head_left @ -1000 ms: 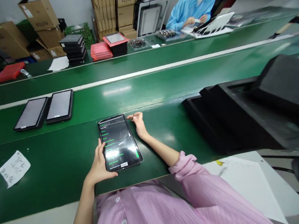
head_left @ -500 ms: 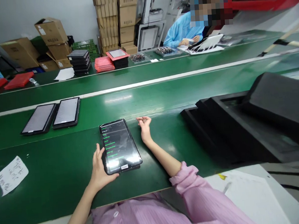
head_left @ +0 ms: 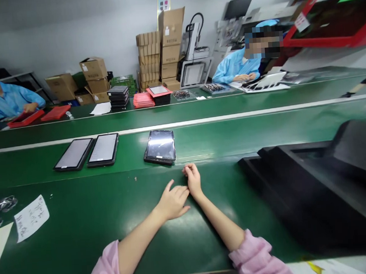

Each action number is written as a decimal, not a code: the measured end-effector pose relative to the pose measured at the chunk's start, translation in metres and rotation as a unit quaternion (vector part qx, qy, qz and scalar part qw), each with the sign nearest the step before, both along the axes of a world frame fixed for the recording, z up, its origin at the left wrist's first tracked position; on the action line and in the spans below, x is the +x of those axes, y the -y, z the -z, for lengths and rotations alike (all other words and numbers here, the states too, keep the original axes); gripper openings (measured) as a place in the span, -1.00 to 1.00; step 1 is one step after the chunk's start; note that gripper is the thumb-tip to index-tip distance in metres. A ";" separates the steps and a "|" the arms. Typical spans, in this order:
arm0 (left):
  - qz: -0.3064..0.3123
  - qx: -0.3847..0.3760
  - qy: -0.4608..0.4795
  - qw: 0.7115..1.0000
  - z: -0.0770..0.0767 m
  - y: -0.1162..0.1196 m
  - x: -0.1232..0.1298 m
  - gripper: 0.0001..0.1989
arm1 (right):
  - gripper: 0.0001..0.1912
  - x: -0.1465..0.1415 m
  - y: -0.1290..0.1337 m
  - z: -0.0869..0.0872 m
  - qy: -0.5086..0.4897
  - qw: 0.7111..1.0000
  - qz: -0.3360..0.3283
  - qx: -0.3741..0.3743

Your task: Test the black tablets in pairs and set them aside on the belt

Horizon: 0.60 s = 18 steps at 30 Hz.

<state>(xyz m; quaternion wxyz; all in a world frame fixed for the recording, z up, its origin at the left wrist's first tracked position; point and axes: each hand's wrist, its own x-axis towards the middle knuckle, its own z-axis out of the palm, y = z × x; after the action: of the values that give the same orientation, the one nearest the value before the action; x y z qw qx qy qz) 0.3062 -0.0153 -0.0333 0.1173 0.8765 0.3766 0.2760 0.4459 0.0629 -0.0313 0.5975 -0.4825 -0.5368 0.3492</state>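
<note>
My left hand [head_left: 174, 201] is over the near green bench with its fingers spread, holding nothing. Its fingertips reach close to the wrist of my right hand; whether they touch is hard to tell. My right hand [head_left: 193, 180] rests just beyond, fingers curled in, with nothing visible in them. A tablet [head_left: 160, 145] with a dark, shiny screen lies past my hands on the green belt, slightly askew on a black piece beneath it. Two more tablets with pale lit screens, the nearer-to-centre tablet [head_left: 103, 148] and the outer tablet [head_left: 74, 153], lie to its left.
Black foam trays [head_left: 297, 175] stand at the right. A handwritten paper [head_left: 32, 218] lies at the left. Across the belt sit a black stack [head_left: 119, 98], red sleeves [head_left: 143, 100] and two co-workers in blue. Cartons [head_left: 169, 42] are piled by the wall.
The dark-screened tablet has moved away from me onto the belt, and my left hand has let go of it and come right, beside my right hand. The view has tilted up.
</note>
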 end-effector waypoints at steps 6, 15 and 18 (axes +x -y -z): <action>-0.186 -0.066 0.262 0.945 -0.013 -0.028 -0.061 -0.81 | -0.78 -0.015 0.000 -0.014 0.187 0.953 -0.231 0.050; -0.419 -0.047 0.533 0.733 -0.002 -0.068 -0.142 -0.82 | -0.49 -0.005 -0.030 0.024 0.410 0.907 -0.091 0.044; -0.473 -0.052 0.618 0.626 -0.006 -0.068 -0.184 -0.67 | -0.37 -0.003 -0.028 0.026 0.417 0.907 -0.027 0.042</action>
<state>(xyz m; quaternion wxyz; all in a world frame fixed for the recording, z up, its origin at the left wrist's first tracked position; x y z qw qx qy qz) 0.1226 0.0529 -0.0273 0.2215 0.1936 0.5917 0.7505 0.4424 0.0910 -0.0570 0.3290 -0.5440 -0.7641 0.1094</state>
